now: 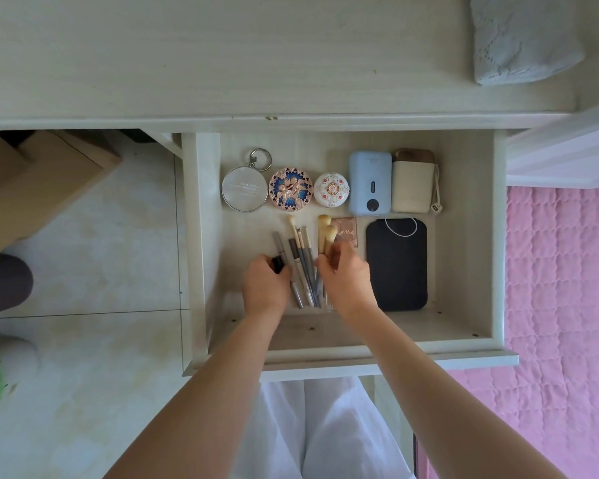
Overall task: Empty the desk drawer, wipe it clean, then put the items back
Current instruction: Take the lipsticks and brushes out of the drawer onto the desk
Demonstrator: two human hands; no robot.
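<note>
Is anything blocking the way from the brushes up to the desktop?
Nothing visible does. The brushes lie under both hands in the open drawer, and the desktop straight ahead is bare; the folded cloth sits far right.

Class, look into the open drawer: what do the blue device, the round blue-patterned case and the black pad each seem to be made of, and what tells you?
Blue device: probably smooth matte plastic, with even colour and rounded corners.
Round blue-patterned case: looks like enamelled metal, with glossy blue between rose-gold raised lines.
Black pad: dull, no shine, possibly fabric or rubber; cannot tell which.
</note>
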